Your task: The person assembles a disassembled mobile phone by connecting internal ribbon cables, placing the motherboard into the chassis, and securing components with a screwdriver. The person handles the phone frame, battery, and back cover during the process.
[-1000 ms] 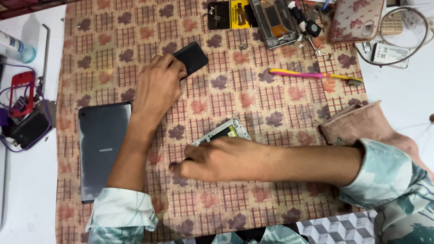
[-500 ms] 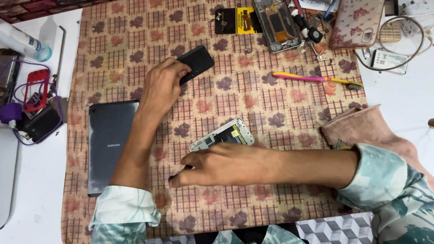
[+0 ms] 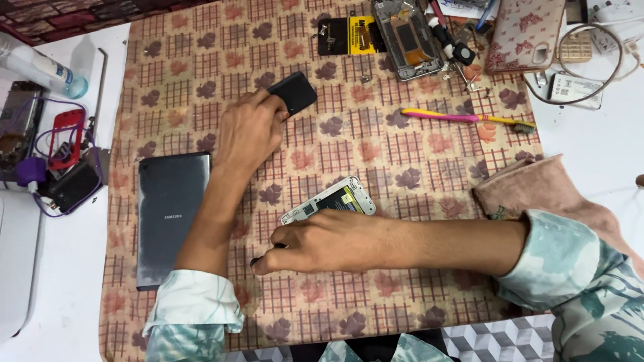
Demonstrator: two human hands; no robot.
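Patterned brown cloth (image 3: 201,60) with a flower-and-check print covers most of a white tabletop (image 3: 74,281), seen from above. Near the middle of the cloth lies an opened phone (image 3: 329,202) with a white frame, its insides facing up. My right hand (image 3: 322,240) rests just below it, touching its lower edge, fingers curled around a small dark tool whose tip peeks out at the left; I cannot tell what kind of tool it is. My left hand (image 3: 249,131) reaches up and left, fingers closed on the corner of a small black slab (image 3: 293,92), perhaps a back cover or battery.

Left of my left forearm lies a dark tablet (image 3: 168,214), face down. Further up sit a second stripped phone frame (image 3: 408,39), small loose parts, and a pink-and-yellow toothbrush (image 3: 463,118). A pink cloth (image 3: 537,188) lies bunched at the right.

I judge the risks this way: my arms are crossed, so a sleeve or forearm could nudge the opened phone and scatter tiny parts into the busy print, where they would be hard to find. The tool's tip could scrape the exposed insides if my hand slides.
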